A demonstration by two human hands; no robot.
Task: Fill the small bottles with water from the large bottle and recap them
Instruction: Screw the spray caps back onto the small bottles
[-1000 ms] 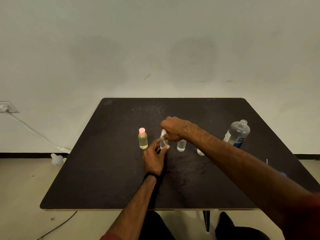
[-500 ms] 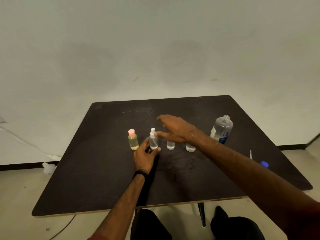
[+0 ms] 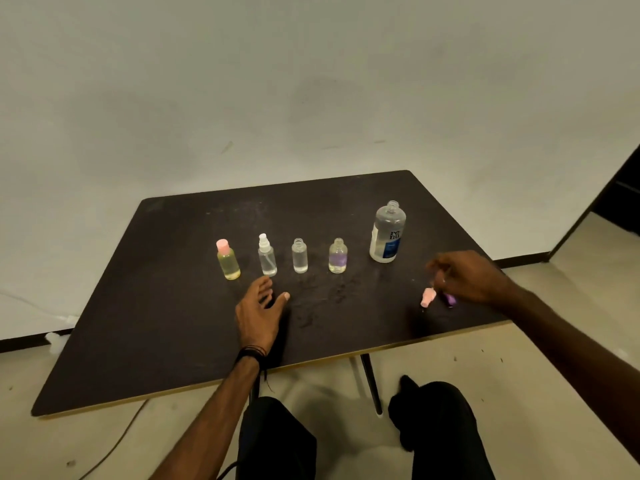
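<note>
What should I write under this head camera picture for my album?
Four small bottles lined up beside the large bottle, right hand reaching for loose spray tops.

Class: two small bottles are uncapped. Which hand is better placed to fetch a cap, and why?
The right hand: it hovers over the pink cap and purple cap. The left hand rests open near the capped spray bottle.

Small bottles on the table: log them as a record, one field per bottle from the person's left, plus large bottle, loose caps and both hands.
bottle 1: yellowish, pink cap on
bottle 2: clear, white spray top on
bottle 3: clear, uncapped
bottle 4: purple label, uncapped
large bottle: upright, uncapped
loose caps: pink spray top, purple cap
left hand: open, holding nothing
right hand: fingers reaching down at the caps; grip unclear
</note>
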